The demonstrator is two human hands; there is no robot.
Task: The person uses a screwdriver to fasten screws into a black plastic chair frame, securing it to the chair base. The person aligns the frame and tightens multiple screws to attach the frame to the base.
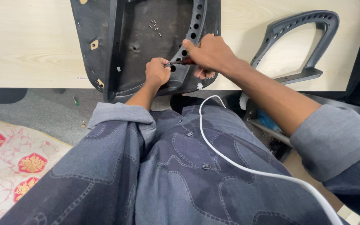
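Note:
An upturned black chair seat (105,46) lies on the pale wooden table (30,41), its near edge hanging over the table's front. A black perforated armrest bracket (194,29) is mounted along its right side. My right hand (209,52) grips a screwdriver with a dark red handle (184,61), tip pointing left at the bracket's lower end. My left hand (157,71) is closed around the screwdriver's shaft by the bracket. Several small screws (155,26) lie loose in the seat's recessed middle.
A second, separate black armrest (305,37) rests on the table to the right. A white cable (246,166) runs across my lap. A patterned red and white cloth (13,158) covers the floor at lower left; a dark object sits at the right edge.

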